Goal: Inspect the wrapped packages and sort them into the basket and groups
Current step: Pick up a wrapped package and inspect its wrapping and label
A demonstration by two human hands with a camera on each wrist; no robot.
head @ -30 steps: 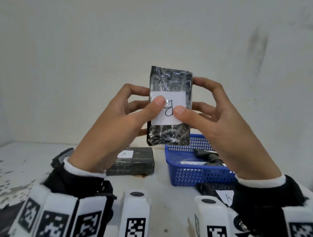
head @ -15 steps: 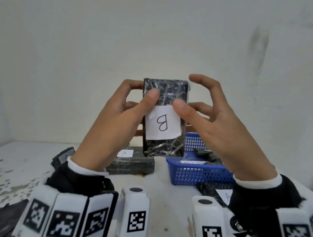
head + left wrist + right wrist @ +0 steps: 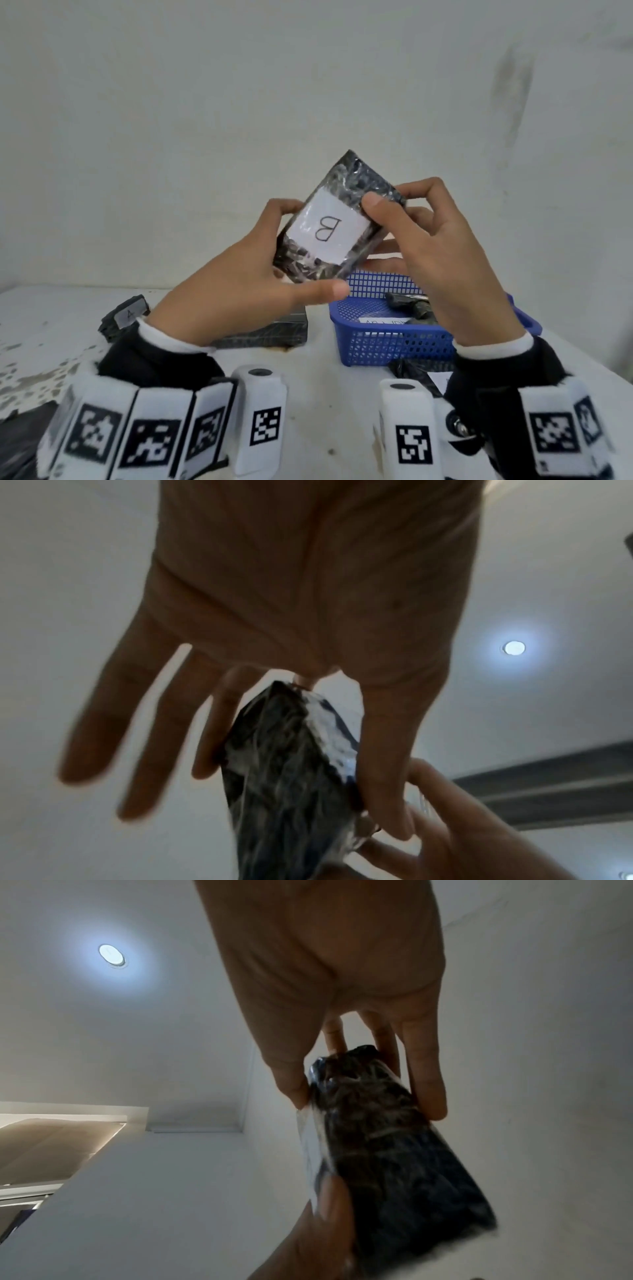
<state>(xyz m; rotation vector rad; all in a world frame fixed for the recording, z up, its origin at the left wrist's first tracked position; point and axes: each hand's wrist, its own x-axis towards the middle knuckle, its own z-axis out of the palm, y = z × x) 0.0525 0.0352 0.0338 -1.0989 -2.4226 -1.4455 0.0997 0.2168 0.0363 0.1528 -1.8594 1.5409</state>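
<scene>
Already your left hand (image 3: 239, 274) and right hand (image 3: 442, 260) clamp the B package (image 3: 337, 222) aloft at 12 o'clock; basket (image 3: 383, 339) partly filled, A packages (image 3: 126, 313) grouped at 9; this one remains unsorted.

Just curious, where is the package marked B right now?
In the head view, the package marked B is held up between both hands, tilted, above the blue basket.

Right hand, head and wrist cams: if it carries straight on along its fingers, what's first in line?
The wrapped package that the right hand already pinches; its fingers point up and away, toward the wall. Beyond the package, probably only that wall, depth unclear.
</scene>
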